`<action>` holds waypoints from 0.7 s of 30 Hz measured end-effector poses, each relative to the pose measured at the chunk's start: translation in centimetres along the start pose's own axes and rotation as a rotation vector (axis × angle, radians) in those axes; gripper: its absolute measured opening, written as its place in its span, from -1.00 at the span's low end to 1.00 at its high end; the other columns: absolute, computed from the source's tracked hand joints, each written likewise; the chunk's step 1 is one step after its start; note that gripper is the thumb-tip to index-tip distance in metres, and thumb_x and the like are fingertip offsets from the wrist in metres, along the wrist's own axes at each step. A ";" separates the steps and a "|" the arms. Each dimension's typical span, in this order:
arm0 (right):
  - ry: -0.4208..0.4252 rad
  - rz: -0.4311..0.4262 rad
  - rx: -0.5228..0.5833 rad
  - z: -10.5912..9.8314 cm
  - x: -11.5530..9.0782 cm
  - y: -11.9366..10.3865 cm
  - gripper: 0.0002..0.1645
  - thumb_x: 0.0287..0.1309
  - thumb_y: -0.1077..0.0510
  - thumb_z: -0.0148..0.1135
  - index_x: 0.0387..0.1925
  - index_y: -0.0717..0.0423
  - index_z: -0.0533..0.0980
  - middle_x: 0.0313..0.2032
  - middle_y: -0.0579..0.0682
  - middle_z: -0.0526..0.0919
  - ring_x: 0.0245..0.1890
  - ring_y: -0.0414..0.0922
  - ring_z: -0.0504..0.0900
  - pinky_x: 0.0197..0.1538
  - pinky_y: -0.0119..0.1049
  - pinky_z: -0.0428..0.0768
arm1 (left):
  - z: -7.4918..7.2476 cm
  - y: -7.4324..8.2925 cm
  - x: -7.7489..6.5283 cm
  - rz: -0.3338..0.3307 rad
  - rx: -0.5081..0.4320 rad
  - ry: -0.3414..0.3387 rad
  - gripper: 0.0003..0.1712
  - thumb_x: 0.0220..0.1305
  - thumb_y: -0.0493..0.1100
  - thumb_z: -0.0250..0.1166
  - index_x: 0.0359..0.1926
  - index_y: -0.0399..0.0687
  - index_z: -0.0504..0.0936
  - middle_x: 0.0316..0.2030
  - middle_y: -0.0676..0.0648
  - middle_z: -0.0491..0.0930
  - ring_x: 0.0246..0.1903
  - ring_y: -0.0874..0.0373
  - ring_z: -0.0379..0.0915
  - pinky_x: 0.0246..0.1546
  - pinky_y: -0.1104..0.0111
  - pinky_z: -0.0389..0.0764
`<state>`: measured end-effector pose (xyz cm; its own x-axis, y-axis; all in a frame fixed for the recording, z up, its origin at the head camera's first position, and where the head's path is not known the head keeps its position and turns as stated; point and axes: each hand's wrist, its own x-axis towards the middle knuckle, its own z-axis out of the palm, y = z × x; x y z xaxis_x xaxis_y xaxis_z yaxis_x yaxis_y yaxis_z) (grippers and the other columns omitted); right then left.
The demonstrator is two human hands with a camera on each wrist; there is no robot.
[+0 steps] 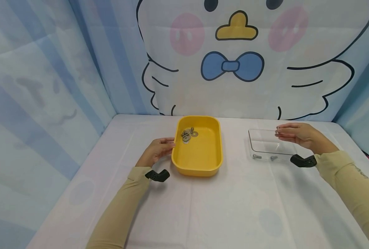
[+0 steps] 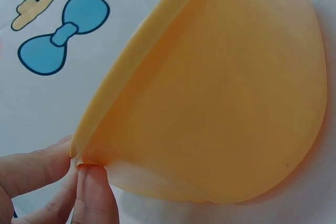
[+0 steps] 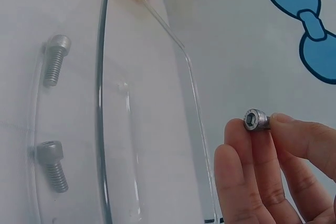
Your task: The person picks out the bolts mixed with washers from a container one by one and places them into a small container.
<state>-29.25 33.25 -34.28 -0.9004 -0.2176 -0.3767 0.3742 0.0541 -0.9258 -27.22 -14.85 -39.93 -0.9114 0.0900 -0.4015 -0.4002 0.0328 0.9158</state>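
Note:
A yellow tray (image 1: 200,155) stands mid-table, with several small metal washers and bolts (image 1: 186,138) at its upper left. My left hand (image 1: 159,150) pinches the tray's left rim (image 2: 86,148) between thumb and fingers. On the right is a clear plastic box (image 1: 270,152); two socket-head bolts (image 3: 54,66) lie in it along the near side. Over the right part of this box, my right hand (image 1: 305,136) holds another socket-head bolt (image 3: 255,120) between thumb and fingertips. Its hex socket shows, while the fingers cover most of the shank.
A pale cloth covers the table (image 1: 228,207). Behind stands a cloth backdrop with a cartoon figure and a blue bow tie (image 1: 232,66). Light blue curtains (image 1: 47,103) hang at the left. Each wrist carries a black strap mount (image 1: 303,161).

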 end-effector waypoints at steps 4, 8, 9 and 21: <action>0.000 -0.006 -0.028 -0.2 -0.2 -0.1 -0.74 0.19 0.27 0.19 -0.48 -0.14 0.65 -0.42 -0.22 0.72 -0.35 -0.27 0.71 -0.20 -0.44 0.68 | 0.1 0.1 0.0 -0.014 -0.010 0.006 -0.48 0.28 -0.29 0.19 0.27 -0.20 0.38 0.21 -0.26 0.43 -0.25 0.24 0.55 -0.32 0.59 0.62; 0.002 -0.009 -0.041 -0.4 -0.3 -0.1 -0.74 0.19 0.27 0.19 -0.48 -0.15 0.65 -0.41 -0.23 0.71 -0.35 -0.28 0.70 -0.20 -0.44 0.68 | 0.1 0.1 -0.1 -0.018 -0.011 0.011 -0.48 0.28 -0.28 0.19 0.26 -0.20 0.38 0.20 -0.25 0.44 -0.25 0.24 0.55 -0.33 0.59 0.62; 0.000 -0.008 -0.037 -0.5 -0.3 -0.1 -0.73 0.19 0.28 0.18 -0.48 -0.14 0.65 -0.41 -0.23 0.71 -0.35 -0.27 0.70 -0.19 -0.43 0.68 | 0.1 0.1 -0.1 -0.016 -0.011 0.010 -0.48 0.28 -0.29 0.19 0.26 -0.20 0.38 0.20 -0.25 0.44 -0.25 0.24 0.54 -0.32 0.59 0.62; 0.029 0.001 -0.177 -1.0 -0.1 0.6 -0.72 0.22 0.18 0.18 -0.51 -0.29 0.61 -0.42 -0.34 0.68 -0.34 -0.35 0.68 -0.16 -0.48 0.66 | 0.0 -0.1 -0.1 0.004 -0.012 -0.004 -0.48 0.28 -0.28 0.19 0.26 -0.22 0.37 0.20 -0.27 0.43 -0.26 0.25 0.55 -0.30 0.57 0.63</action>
<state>-29.20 34.32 -34.83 -0.9071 -0.1890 -0.3760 0.3326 0.2255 -0.9157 -27.05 -14.89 -40.00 -0.9125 0.0945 -0.3980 -0.3980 0.0205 0.9172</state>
